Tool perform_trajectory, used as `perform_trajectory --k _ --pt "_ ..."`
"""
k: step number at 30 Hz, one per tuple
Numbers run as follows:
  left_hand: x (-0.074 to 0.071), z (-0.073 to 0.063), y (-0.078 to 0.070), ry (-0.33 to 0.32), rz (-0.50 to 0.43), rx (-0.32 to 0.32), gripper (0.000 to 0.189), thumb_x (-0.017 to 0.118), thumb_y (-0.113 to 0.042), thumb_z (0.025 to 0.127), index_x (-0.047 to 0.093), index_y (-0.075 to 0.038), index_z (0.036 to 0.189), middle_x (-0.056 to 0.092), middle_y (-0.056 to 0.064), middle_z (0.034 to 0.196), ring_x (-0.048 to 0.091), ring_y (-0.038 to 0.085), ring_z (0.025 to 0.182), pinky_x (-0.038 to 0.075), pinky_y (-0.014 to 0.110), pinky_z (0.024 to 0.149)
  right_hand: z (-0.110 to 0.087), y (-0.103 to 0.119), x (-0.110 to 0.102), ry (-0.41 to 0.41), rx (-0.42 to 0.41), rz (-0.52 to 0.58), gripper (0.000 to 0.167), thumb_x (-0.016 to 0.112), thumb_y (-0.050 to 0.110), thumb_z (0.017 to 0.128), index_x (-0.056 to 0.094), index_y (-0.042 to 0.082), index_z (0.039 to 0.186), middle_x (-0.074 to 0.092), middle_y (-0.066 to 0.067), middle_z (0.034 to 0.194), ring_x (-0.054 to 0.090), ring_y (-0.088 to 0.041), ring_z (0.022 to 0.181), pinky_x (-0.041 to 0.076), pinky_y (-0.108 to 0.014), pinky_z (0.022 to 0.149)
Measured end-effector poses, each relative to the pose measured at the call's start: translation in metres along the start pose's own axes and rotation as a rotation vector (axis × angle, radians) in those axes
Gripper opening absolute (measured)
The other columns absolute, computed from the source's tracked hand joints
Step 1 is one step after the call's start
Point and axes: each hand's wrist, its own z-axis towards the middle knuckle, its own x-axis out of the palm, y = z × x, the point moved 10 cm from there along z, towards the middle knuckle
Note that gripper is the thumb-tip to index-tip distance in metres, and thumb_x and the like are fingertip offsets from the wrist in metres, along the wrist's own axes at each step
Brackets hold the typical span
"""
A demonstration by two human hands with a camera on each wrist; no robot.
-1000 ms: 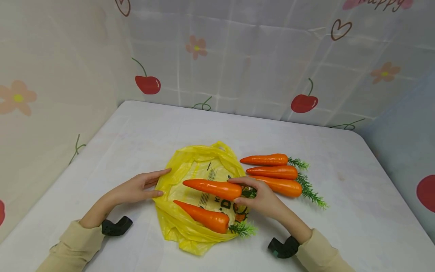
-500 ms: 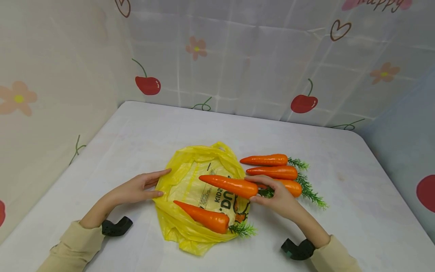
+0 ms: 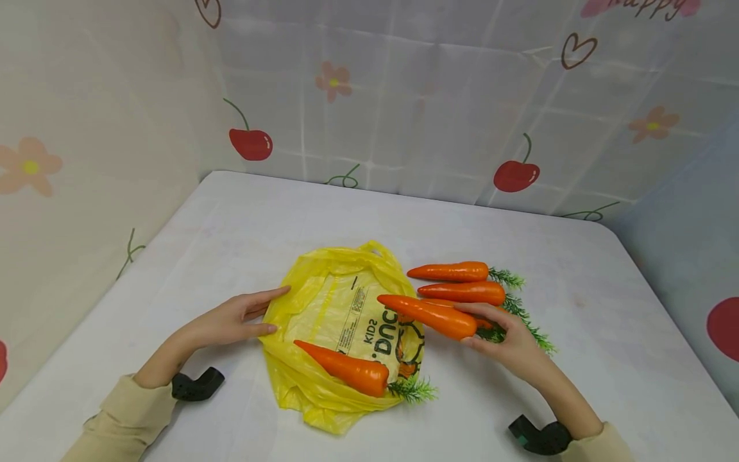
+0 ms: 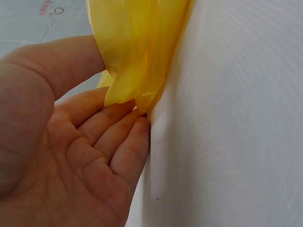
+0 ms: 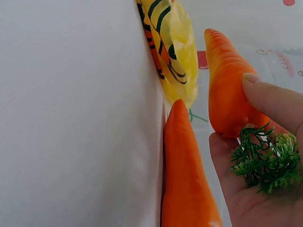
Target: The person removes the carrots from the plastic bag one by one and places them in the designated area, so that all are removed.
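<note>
My right hand (image 3: 508, 340) pinches an orange carrot (image 3: 427, 316) near its thick end, thumb on one side and fingers on the other. Its green top (image 5: 265, 158) lies against my palm. The carrot's tip overlaps the right rim of a yellow plastic bag (image 3: 294, 308) spread with its mouth up. My left hand (image 3: 233, 317) touches the bag's left edge with fingers extended and thumb apart; the bag covers the tips in the left wrist view. Another carrot (image 3: 349, 370) lies at the bag's near side, its leaves (image 3: 412, 389) poking past the rim.
Right of the bag, an upper carrot (image 3: 453, 271) and a middle carrot (image 3: 464, 292) lie side by side on the white table (image 3: 277, 212). A third, lower carrot (image 5: 187, 175) is partly hidden under the held one. Printed curtains (image 3: 404, 96) stand behind.
My right hand has moved rightward with the carrot, from over the bag's middle to its right rim and the lower carrot. The left hand and bag have stayed in place.
</note>
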Motion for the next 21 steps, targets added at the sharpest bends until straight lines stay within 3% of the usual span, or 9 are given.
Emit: perform_trajectory --k 2,7,11,13,18,21 --pt "0.000 0.000 0.000 0.000 -0.004 -0.002 0.068 0.065 -0.019 0.090 0.030 0.003 0.144 0.026 0.023 0.147 0.030 0.036 0.131 0.033 0.041 0.101 -0.004 -0.005 -0.004 0.001 0.029 0.009 0.047 0.073 0.015 0.082 0.059 0.013 0.127 0.057 -0.001 0.124 0.049 -0.014 0.110 0.041 -0.032 0.091" --pt "0.000 0.000 0.000 0.001 -0.005 -0.005 0.068 0.065 -0.019 0.090 0.030 0.003 0.144 0.026 0.023 0.147 0.030 0.036 0.131 0.033 0.042 0.101 -0.012 -0.017 -0.011 0.003 0.096 0.014 0.048 0.073 0.017 0.083 0.057 0.011 0.128 0.054 -0.007 0.128 0.045 -0.026 0.115 0.038 -0.051 0.094" --pt "0.000 0.000 0.000 0.000 -0.009 0.003 0.068 0.065 -0.019 0.090 0.030 0.003 0.144 0.026 0.023 0.147 0.030 0.036 0.131 0.033 0.042 0.101 -0.018 -0.024 -0.018 -0.007 0.110 -0.035 0.048 0.072 0.018 0.084 0.057 0.012 0.128 0.054 -0.007 0.127 0.047 -0.019 0.111 0.043 -0.035 0.092" --pt "0.000 0.000 0.000 0.002 -0.012 0.007 0.068 0.065 -0.018 0.090 0.030 0.003 0.144 0.026 0.023 0.147 0.029 0.036 0.131 0.032 0.042 0.101 -0.021 -0.028 -0.022 -0.009 0.119 -0.053 0.048 0.072 0.019 0.084 0.057 0.013 0.129 0.054 -0.005 0.128 0.048 -0.017 0.110 0.043 -0.034 0.092" --pt "0.000 -0.001 0.000 0.007 -0.008 0.014 0.068 0.064 -0.018 0.090 0.029 0.003 0.144 0.026 0.023 0.147 0.029 0.037 0.131 0.032 0.042 0.101 -0.028 -0.035 -0.030 -0.013 0.153 -0.015 0.049 0.073 0.018 0.083 0.057 0.010 0.129 0.052 -0.012 0.130 0.040 -0.031 0.121 0.030 -0.063 0.096" --pt "0.000 0.000 0.000 0.004 0.002 0.016 0.069 0.065 -0.019 0.090 0.029 0.003 0.144 0.026 0.023 0.147 0.030 0.036 0.131 0.033 0.042 0.101 -0.033 -0.039 -0.037 -0.015 0.177 0.001 0.050 0.073 0.016 0.083 0.057 0.008 0.129 0.051 -0.014 0.130 0.040 -0.020 0.121 0.028 -0.067 0.094"
